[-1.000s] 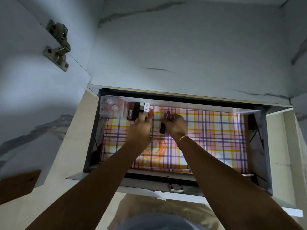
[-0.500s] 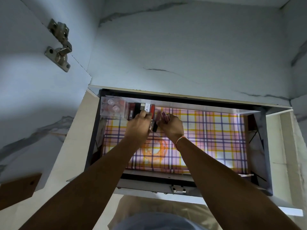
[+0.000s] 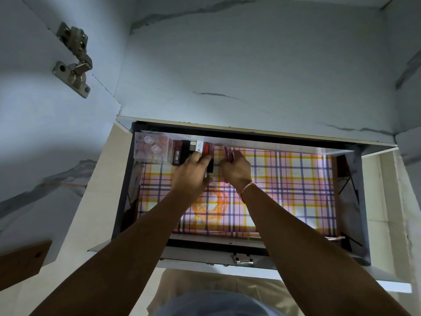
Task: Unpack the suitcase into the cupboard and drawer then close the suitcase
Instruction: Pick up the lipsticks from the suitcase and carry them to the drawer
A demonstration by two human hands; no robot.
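Both hands work at the pulled-out grey metal drawer [image 3: 355, 201] with checked lining, toward its eleven o'clock corner. The left hand [image 3: 191, 174] rests flat-fingered on small dark boxes [image 3: 182, 153]. The right hand [image 3: 235, 171] pinches what may be a slim pink item [image 3: 229, 153].

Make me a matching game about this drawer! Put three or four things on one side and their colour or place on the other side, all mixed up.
Things:
1. clear box
2. drawer liner
3. wrist thread
4. hinge

Descriptions:
A. shiny metal, up on the cupboard door at the left
B. orange, round the right arm
C. see-through, in the drawer's far left corner
D. checked in pink, yellow and purple

Pairs: 1-C, 2-D, 3-B, 4-A
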